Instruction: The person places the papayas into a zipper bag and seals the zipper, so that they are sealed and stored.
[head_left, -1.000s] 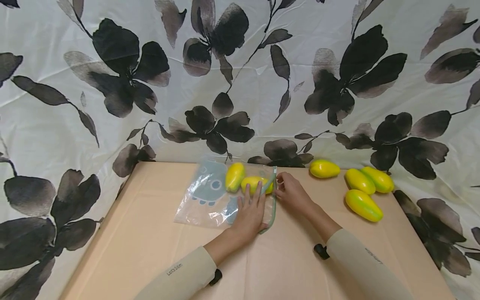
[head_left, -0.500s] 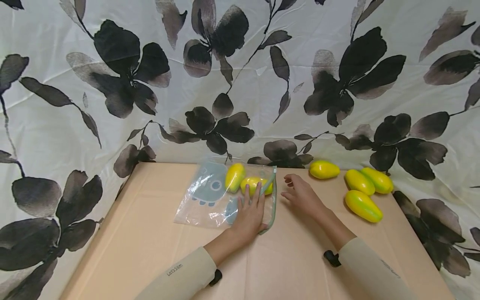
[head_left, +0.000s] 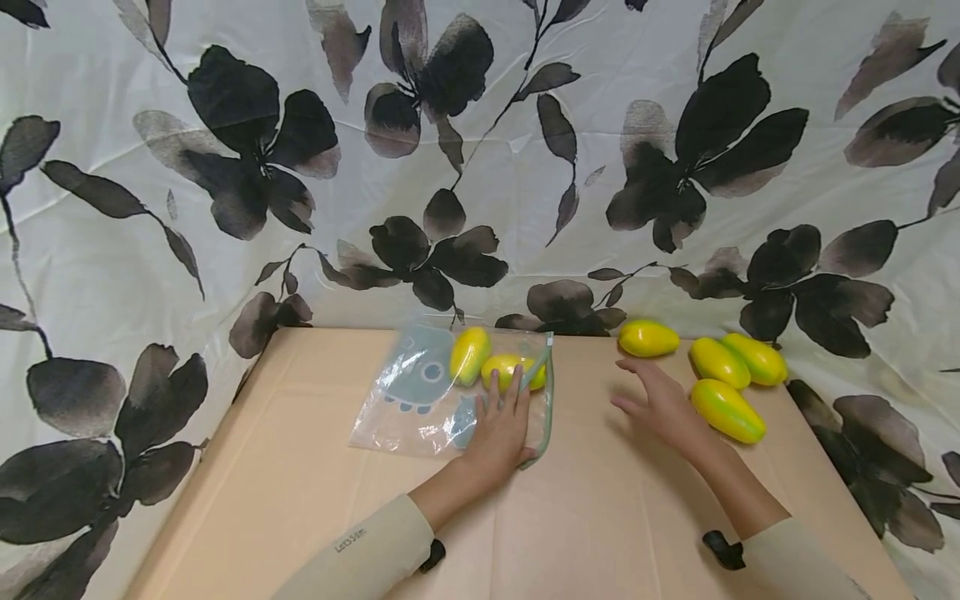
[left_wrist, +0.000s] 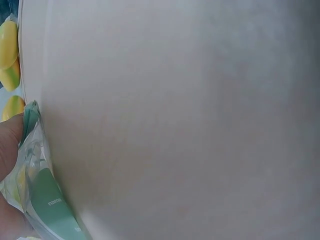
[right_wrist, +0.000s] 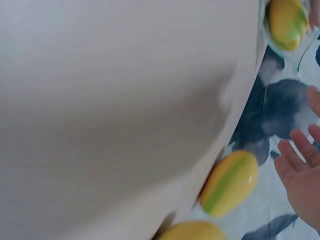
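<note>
The right hand [head_left: 662, 407] had swung off from the clear bag [head_left: 416, 375] toward four loose yellow fruits [head_left: 726, 410], released, its thumb and fingers parted. The left hand [head_left: 497, 433] stayed put, straight fingers pressing that bag, two bagged fruits [head_left: 469, 355] near its fingertips.

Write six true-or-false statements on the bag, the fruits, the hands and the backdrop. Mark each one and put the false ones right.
1. Two yellow fruits are in the clear bag. True.
2. Three loose fruits lie outside the bag. False: there are four.
3. The left hand rests on the bag. True.
4. The right hand grips a fruit. False: it holds nothing.
5. In the head view, the loose fruits lie to the right of the bag. True.
6. The backdrop is plain. False: it has a dark floral print.
</note>
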